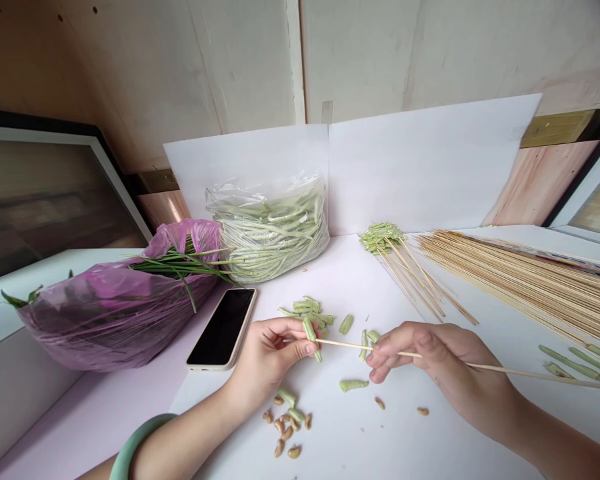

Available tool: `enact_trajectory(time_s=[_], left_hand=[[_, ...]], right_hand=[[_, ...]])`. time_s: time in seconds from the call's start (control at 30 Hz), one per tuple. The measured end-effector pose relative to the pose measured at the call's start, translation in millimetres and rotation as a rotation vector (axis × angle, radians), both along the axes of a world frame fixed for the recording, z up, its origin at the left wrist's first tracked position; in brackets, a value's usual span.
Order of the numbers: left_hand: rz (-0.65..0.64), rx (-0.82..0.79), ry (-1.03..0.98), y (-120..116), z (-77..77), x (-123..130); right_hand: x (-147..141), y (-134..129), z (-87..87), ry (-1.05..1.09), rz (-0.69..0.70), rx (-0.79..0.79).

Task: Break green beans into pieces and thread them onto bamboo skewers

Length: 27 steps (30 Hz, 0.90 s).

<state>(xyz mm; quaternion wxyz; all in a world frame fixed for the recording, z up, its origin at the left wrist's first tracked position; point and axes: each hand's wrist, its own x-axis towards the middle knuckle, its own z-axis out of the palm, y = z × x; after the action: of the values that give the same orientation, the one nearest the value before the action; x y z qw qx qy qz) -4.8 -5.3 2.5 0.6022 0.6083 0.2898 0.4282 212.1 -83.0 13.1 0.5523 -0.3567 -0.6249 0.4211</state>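
Between thumb and fingers, my left hand (275, 348) pinches a short green bean piece (309, 329). The tip of a thin wooden skewer (345, 344) meets that piece. My right hand (420, 360) holds the skewer, which runs under its fingers and on past the wrist to the right. Behind my left hand lies a small pile of cut bean pieces (307, 305), with a few loose ones between the hands. Below, brown bean seeds (287, 433) lie beside two more green pieces (296, 414).
A phone (223, 330) lies left of my left hand. Behind it are a purple bag (125, 313) of greens and a clear bag (275, 233) of long beans. Filled skewers (383, 238) and a bundle of bare skewers (520, 283) lie at the right.
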Motion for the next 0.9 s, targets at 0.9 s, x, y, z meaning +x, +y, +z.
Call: enact_trajectory(time_s=[0.9], left_hand=[[-0.070,-0.055,-0.039,-4.6,-0.8,0.9]], right_hand=[[-5.3,-4.8,1.4,-0.055,0.004,0.006]])
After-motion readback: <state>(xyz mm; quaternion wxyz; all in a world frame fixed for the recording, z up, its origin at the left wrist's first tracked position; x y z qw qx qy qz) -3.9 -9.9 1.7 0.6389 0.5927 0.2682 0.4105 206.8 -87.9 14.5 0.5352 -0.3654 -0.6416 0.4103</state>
